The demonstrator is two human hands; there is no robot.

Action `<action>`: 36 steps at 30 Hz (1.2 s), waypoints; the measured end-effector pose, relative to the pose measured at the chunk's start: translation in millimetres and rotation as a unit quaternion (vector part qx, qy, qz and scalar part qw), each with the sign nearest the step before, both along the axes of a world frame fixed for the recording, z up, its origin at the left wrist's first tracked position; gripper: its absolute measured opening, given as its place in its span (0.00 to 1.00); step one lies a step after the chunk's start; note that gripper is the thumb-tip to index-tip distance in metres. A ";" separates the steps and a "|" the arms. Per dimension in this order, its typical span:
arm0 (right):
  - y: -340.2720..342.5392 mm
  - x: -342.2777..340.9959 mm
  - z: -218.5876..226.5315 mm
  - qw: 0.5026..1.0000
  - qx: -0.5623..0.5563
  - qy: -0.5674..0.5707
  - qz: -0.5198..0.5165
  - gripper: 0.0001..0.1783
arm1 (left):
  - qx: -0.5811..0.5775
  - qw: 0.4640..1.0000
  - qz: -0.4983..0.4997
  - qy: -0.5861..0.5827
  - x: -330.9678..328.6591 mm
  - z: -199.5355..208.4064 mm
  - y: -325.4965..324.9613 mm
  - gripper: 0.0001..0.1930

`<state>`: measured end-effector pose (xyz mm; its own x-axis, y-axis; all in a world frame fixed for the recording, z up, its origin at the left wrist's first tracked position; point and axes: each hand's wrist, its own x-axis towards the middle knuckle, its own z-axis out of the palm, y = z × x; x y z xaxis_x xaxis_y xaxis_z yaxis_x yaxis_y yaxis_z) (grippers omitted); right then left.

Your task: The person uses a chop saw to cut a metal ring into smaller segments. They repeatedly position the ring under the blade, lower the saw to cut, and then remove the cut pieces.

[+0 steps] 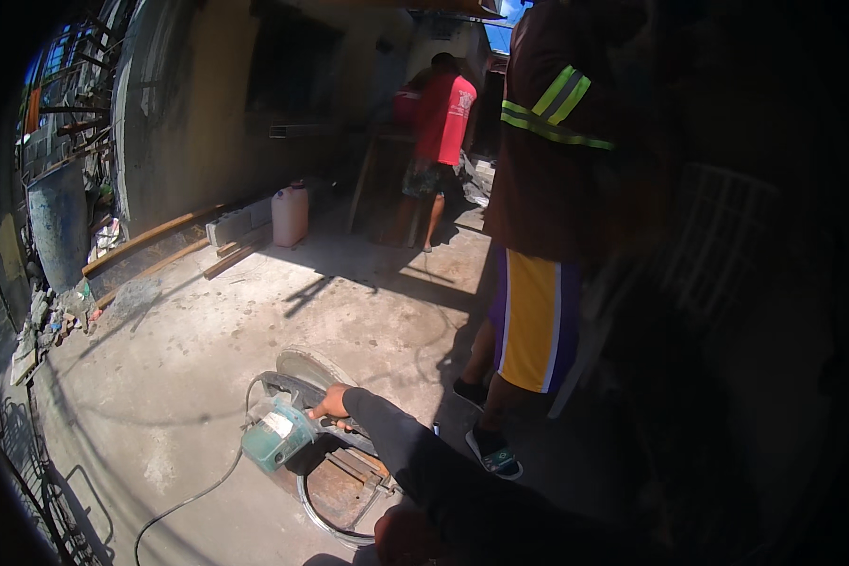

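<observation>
My right hand (332, 403), in a long black sleeve, is closed round the handle of a cut-off saw standing on the concrete floor. The saw has a green motor housing (278, 436) and a grey round blade guard (309, 364). Below the housing shows its rusty base (344, 498), with short metal bars (357, 466) lying across it. A curved metal hoop (323, 519) runs round the base's near left side. At the bottom edge, what looks like my left hand (406, 536) is in deep shadow beside the base; its fingers cannot be made out.
A black cord (184, 502) trails left from the saw. Close on the right stands a person in purple-and-yellow shorts (530, 321); another in a red shirt (446, 118) bends farther back. A plastic jug (290, 215), wooden planks (156, 236), rubble (61, 316) and a blue drum (58, 226) line the left wall.
</observation>
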<state>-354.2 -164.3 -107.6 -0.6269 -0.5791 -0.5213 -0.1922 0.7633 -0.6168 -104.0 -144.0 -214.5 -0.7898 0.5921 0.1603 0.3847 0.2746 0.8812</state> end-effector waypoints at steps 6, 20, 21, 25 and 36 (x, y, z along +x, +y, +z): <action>-8.5 19.6 22.7 0.998 0.023 0.044 -0.043 0.27 | -0.077 0.996 0.021 0.029 -1.9 35.7 -11.5 0.17; -7.3 8.0 5.8 0.991 0.037 0.130 -0.003 0.24 | -0.090 0.994 -0.004 0.058 -2.7 29.8 -31.9 0.14; -7.9 6.2 3.9 0.990 0.035 0.136 -0.002 0.24 | -0.090 0.994 -0.003 0.061 -2.8 29.3 -33.6 0.14; -13.0 18.9 22.9 0.999 0.009 0.028 -0.039 0.25 | -0.096 0.993 0.002 0.064 -1.6 27.7 -42.1 0.13; -19.6 2.3 7.0 0.999 0.021 -0.049 0.003 0.23 | -0.072 0.992 0.049 0.087 15.6 11.2 -44.8 0.10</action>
